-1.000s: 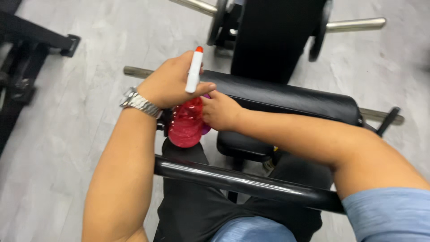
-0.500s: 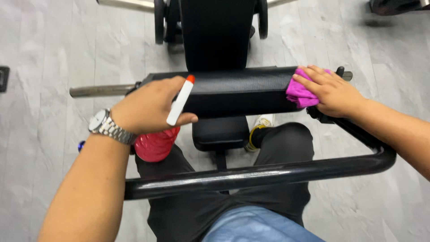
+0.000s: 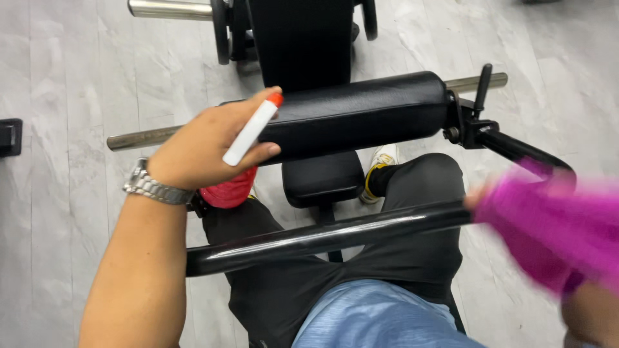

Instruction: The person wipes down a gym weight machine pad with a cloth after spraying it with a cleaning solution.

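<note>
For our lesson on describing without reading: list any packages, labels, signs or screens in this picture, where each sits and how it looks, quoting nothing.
Spray bottle: the only container in view, held by the left hand over the black roller pad; red ridged body below the hand, white nozzle with an orange-red tip above.
No label can be made out on it.
No signs or screens are in view.

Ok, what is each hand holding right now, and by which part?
Left hand grips a red spray bottle at its top, by the white nozzle. Right hand, blurred, holds a bunched pink cloth.
</note>
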